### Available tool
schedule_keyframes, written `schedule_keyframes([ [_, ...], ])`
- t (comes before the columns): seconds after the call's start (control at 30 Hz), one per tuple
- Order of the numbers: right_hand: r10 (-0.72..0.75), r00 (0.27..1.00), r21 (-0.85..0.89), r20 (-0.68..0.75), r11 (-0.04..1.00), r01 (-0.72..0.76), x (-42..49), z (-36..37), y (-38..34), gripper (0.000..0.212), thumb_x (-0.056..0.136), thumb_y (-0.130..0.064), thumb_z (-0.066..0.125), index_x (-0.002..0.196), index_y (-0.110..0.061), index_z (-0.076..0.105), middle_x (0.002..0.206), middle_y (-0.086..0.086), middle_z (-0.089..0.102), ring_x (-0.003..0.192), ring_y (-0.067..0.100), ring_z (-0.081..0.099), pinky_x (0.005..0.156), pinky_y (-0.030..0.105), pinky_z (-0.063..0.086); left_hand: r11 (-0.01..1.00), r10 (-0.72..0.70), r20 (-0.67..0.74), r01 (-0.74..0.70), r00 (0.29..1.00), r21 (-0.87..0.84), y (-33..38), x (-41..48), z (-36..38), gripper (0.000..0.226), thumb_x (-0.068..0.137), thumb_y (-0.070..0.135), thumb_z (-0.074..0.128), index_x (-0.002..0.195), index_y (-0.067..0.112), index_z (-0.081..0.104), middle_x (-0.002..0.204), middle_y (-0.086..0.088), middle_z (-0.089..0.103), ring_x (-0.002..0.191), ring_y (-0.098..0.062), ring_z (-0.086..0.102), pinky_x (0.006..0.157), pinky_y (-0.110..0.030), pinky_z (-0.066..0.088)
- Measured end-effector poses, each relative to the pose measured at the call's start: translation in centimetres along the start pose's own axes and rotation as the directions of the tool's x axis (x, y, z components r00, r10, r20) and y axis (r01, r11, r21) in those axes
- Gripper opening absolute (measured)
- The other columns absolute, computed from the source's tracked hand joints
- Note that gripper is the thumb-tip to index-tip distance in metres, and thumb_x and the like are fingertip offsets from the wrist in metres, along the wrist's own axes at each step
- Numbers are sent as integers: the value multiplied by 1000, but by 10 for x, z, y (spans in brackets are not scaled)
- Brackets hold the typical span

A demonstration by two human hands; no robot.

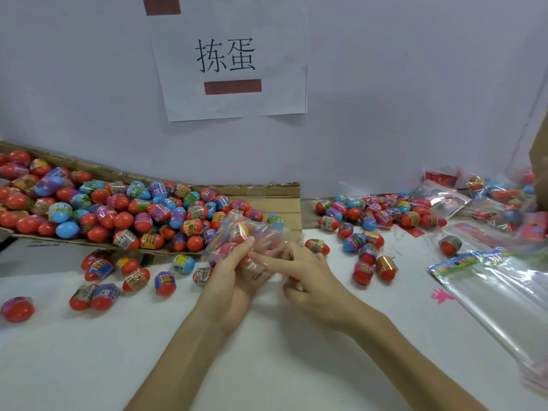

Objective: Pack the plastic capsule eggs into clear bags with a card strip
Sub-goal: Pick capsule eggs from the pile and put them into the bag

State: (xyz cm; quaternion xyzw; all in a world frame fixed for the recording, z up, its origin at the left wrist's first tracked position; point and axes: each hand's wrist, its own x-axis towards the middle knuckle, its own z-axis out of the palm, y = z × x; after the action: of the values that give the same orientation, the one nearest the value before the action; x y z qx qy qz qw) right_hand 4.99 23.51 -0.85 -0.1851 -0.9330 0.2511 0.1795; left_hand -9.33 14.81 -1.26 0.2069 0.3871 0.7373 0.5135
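The left hand (234,274) reaches forward over the counter (207,351), palm up, fingers and thumb curled round a clear bag (267,232). The right hand (308,277) meets it close beside, index finger stretched onto the plastic, the other fingers pinching its crumpled end. The bag, wrinkled and blurred, holds several capsule eggs (238,231) in red and yellow. Loose eggs (133,277) lie left of the hands.

On the white table (281,366), a brown cardboard sheet (281,200) heaped with red-and-blue plastic capsule eggs (118,209) lies rear left, a crinkled clear bag (267,235) is held centre in left hand (234,277) and right hand (308,277), flat clear bags with printed card strips (504,307) lie right, and a white paper sign (228,60) hangs behind.
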Motion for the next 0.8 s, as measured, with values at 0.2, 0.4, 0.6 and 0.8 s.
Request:
schedule_keyframes([
  [0.2, -31, 998, 32, -46, 999, 33, 0, -1, 5, 72, 88, 3, 50, 140, -46, 55, 107, -6, 51, 95, 9, 44, 85, 39, 43, 1000, -23, 21, 23, 1000, 7, -1, -1, 2, 32, 90, 24, 63, 109, 6, 81, 125, -18, 73, 121, -29, 69, 93, -35, 60],
  [0.4, 91, 895, 201, -437, 980, -1, 0, -13, 8, 20, 76, -15, 56, 81, -33, 63, 87, -15, 54, 76, 13, 54, 64, 25, 47, 987, 32, -27, -36, 999, -160, 8, 3, -2, 28, 92, 20, 58, 98, 13, 85, 124, -18, 74, 111, -27, 74, 85, -43, 63],
  [0.6, 211, 958, 63, -197, 977, -202, -4, -3, 20, 20, 87, -30, 71, 96, -43, 58, 98, -17, 56, 78, 3, 57, 65, 16, 46, 986, 32, -29, -36, 999, -163, 11, 3, -4, 30, 92, 23, 56, 98, 17, 85, 123, -14, 74, 112, -26, 74, 79, -37, 63],
  [0.8, 200, 862, 220, -465, 970, -107, 1, -12, 18, 23, 88, -10, 75, 98, -30, 71, 95, -19, 69, 85, 0, 64, 68, 10, 47, 975, 31, -64, -45, 997, -219, 13, 4, -5, 28, 90, 23, 59, 93, 18, 86, 126, -17, 73, 112, -30, 74, 76, -39, 64],
])
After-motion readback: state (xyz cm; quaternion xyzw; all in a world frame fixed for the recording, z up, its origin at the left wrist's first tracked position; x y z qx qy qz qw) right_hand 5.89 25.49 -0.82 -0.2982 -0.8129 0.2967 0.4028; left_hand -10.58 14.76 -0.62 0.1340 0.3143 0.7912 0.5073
